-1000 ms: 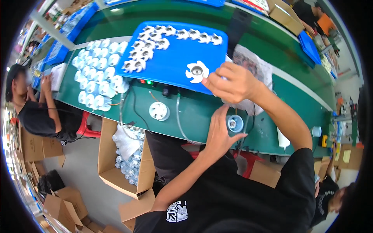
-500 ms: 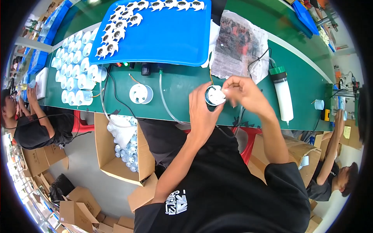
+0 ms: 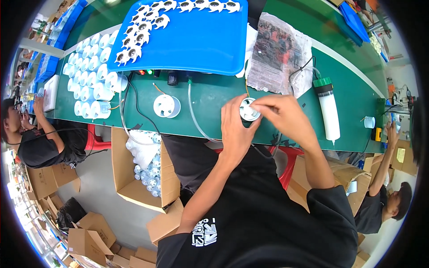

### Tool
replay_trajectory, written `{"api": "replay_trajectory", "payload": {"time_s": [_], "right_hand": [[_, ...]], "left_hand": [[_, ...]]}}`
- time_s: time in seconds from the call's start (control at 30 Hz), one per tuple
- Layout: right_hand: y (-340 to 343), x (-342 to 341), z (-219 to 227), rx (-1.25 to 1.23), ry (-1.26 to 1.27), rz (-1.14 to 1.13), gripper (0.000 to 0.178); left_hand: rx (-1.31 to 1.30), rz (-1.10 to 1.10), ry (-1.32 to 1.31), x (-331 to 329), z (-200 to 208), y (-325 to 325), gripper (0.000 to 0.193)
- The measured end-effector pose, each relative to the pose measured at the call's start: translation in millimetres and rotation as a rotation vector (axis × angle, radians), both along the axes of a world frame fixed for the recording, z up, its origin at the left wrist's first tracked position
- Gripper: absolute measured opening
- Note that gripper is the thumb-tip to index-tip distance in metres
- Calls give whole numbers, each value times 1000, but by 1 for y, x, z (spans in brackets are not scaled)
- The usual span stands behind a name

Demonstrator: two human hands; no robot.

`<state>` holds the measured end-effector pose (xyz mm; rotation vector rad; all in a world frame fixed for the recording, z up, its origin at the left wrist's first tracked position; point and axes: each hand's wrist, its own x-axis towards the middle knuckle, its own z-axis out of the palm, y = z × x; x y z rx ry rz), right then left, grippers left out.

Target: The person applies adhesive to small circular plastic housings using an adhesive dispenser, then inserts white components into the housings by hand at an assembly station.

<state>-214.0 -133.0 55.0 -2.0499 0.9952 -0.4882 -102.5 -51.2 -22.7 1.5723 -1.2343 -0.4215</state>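
Head view: left hand [image 3: 235, 132] curled round a cup [image 3: 250, 119], thumb on one side, fingers on the other; cup held above the near side of the bench [image 3: 210, 103], mouth up, white fan [image 3: 247, 108] inside; right hand [image 3: 287, 118] beside it, fingers bunched narrow at the cup's mouth; cannot tell whether they grip the fan. Second cup [image 3: 177, 108], also with a fan, stands apart to the left; brown wire [image 3: 157, 88] by its rim; blue tray [image 3: 196, 42] beyond, loose fans [image 3: 161, 21] along its left and far edges; pale cups [image 3: 92, 79] massed left of the tray; newspaper [image 3: 280, 56] and a white-filled tube [image 3: 330, 117] to the right.
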Motion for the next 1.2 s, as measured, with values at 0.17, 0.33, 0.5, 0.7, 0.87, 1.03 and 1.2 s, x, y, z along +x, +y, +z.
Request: {"api": "replay_trajectory", "payload": {"time_s": [0.17,0.33,0.5,0.7,0.87,1.03,1.2], "right_hand": [[5,11,21,23,140,71,41],[-4,-17,12,60,-166,-238,47],[5,-71,-33,6,-106,-528,52],[19,-83,-85,-211,-20,-584,46],[18,-80,-84,-226,30,-533,41],[15,-80,-87,-225,23,-525,39],[14,-84,-94,-313,84,-472,36]], "left_hand": [[-17,-4,-41,1,-7,1,62],[2,43,-9,0,1,-3,61],[23,48,-6,2,2,0,60],[65,-95,187,11,32,24,60],[89,-4,264,53,53,74,65],[270,282,-108,95,48,110,62],[241,317,-170,121,28,96,69]]}}
